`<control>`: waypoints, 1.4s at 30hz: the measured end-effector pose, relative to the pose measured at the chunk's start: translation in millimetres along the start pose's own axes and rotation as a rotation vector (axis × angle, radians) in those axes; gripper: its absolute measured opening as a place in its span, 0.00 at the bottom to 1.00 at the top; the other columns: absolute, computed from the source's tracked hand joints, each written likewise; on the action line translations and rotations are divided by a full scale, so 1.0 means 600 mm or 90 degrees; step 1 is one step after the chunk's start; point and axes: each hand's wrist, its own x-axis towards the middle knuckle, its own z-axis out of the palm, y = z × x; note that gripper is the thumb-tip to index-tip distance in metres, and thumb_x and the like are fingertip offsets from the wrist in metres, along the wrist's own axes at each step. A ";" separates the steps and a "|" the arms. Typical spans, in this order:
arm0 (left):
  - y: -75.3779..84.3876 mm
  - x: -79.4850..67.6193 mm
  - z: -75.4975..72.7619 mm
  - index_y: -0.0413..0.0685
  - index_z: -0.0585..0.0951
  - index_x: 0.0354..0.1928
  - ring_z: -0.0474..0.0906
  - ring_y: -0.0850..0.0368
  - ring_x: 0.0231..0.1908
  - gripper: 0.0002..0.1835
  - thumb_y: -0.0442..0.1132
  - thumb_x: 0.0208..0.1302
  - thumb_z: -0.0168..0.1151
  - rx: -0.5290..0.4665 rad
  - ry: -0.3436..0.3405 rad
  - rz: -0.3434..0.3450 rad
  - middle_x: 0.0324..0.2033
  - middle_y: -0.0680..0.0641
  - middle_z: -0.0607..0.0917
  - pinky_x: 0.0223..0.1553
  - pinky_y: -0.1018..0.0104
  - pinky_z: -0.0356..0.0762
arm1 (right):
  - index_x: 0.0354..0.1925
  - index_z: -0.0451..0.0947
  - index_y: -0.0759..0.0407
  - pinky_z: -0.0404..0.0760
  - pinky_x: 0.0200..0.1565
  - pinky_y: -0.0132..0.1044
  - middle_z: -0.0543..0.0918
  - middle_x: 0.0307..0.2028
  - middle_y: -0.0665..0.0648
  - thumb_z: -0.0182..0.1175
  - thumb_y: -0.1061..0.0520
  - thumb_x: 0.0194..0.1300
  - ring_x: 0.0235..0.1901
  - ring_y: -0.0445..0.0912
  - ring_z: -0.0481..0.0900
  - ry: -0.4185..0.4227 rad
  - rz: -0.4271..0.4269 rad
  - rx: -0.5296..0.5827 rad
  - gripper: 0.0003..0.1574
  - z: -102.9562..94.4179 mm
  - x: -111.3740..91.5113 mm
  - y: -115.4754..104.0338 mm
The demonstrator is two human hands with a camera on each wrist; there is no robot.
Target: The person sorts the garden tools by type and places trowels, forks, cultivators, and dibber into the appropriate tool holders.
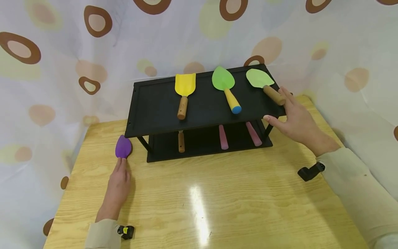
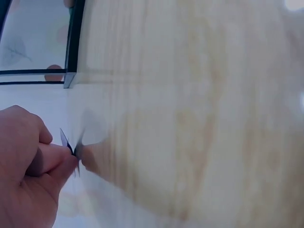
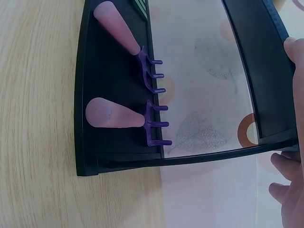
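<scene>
At the table's left, my left hand (image 1: 119, 181) pinches a small purple garden trowel (image 1: 123, 147) near the base of its blade. The left wrist view shows that blade (image 2: 64, 137) nearly edge-on beyond my fingertips; the handle is mostly hidden by the hand. My right hand (image 1: 296, 119) holds the front right corner of a black two-tier shelf (image 1: 152, 107), thumb at the front edge and fingers along the side. Close to those fingers lies a pale green trowel (image 1: 259, 78) with a wooden handle. Also on top are a green trowel (image 1: 223, 79) and a yellow shovel (image 1: 185, 84).
Two purple hand rakes (image 3: 114, 114) with pink handles lie on the lower tier. A wooden-handled tool (image 1: 181, 141) shares that tier, its head hidden from above. The shelf stands on a wooden table (image 1: 242, 200) against a patterned curtain (image 1: 124, 52).
</scene>
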 end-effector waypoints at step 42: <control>0.066 0.005 -0.089 0.28 0.69 0.66 0.70 0.35 0.66 0.25 0.19 0.67 0.50 0.010 0.340 0.243 0.66 0.31 0.72 0.62 0.50 0.69 | 0.79 0.43 0.56 0.58 0.66 0.73 0.44 0.80 0.59 0.58 0.34 0.67 0.75 0.68 0.51 0.004 -0.002 0.008 0.57 0.001 -0.002 0.004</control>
